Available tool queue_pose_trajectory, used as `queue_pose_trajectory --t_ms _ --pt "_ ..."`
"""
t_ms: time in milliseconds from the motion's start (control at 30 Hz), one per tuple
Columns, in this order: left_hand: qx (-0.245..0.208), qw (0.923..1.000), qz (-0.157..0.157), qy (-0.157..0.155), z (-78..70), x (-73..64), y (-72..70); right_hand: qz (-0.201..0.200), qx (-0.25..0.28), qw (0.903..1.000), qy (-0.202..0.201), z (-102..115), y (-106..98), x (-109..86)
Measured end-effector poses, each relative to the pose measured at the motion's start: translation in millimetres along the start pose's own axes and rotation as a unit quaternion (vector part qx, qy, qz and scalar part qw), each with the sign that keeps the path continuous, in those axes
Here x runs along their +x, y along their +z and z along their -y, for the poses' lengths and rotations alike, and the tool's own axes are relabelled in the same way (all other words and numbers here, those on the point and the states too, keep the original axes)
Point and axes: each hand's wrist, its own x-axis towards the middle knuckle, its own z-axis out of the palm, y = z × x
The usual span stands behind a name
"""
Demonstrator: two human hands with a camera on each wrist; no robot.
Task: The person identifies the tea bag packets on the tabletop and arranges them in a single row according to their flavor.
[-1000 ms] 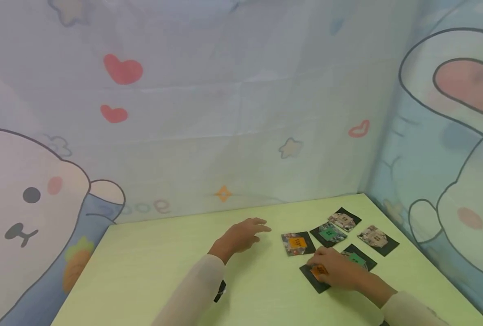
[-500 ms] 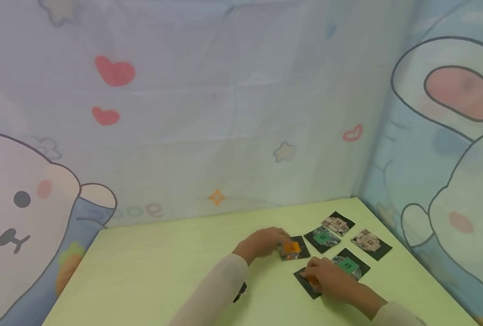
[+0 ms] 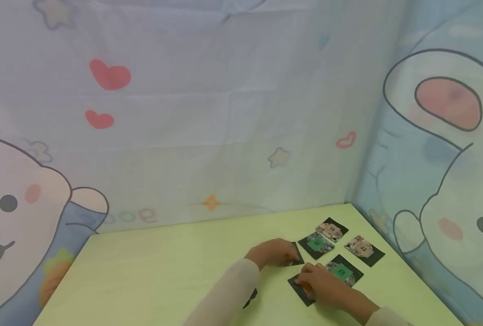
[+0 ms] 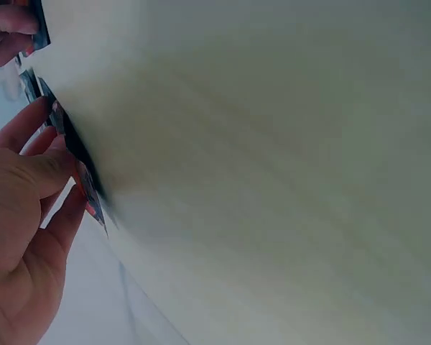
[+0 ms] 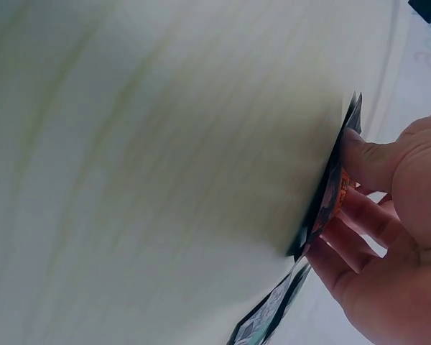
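Note:
Two square dark cards with orange labels lie side by side on the pale green table (image 3: 155, 271). My left hand (image 3: 273, 252) covers much of the farther orange-labelled card (image 3: 296, 254), and in the left wrist view thumb and fingers pinch this slightly bowed card (image 4: 88, 185). Closer to me, the right hand (image 3: 324, 285) grips the second orange-labelled card (image 3: 299, 293). Its thumb and fingertips meet that card (image 5: 332, 190) in the right wrist view. Much of both labels is hidden by the fingers.
Beyond the hands lie two green-labelled cards, one farther back (image 3: 316, 244) and one beside the right hand (image 3: 343, 271). Two beige-labelled cards, a back one (image 3: 332, 229) and a right one (image 3: 365, 250), lie near the right edge. A cartoon-printed cloth (image 3: 176, 113) rises behind the table.
My left hand has come right and down from open air onto the farther orange-labelled card, which it now pinches. The right hand stays on its card. The head view has shifted slightly.

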Motion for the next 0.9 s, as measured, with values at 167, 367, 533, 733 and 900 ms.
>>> queue_pose_trajectory --t_ms 167,367,533,733,900 --pt "-0.052 0.9951 0.001 -0.084 -4.4 -6.0 1.4 0.006 0.002 0.9999 0.011 4.1 1.2 2.2" --pt "-0.086 0.9839 0.012 -0.157 -9.2 -7.0 0.9 0.008 0.009 0.9996 0.025 6.1 -0.2 1.6" --pt "-0.100 0.9739 0.020 -0.203 -11.0 -16.4 -2.4 0.009 0.013 0.9996 0.024 8.3 0.3 3.0" --pt "-0.062 0.9756 0.023 -0.209 -11.0 -36.0 -8.8 0.015 0.023 0.9995 0.018 8.6 -0.2 3.8" --pt "0.000 0.9765 0.023 -0.214 -7.6 -51.3 -12.3 0.011 0.038 0.9992 0.002 1.3 -0.6 1.8"
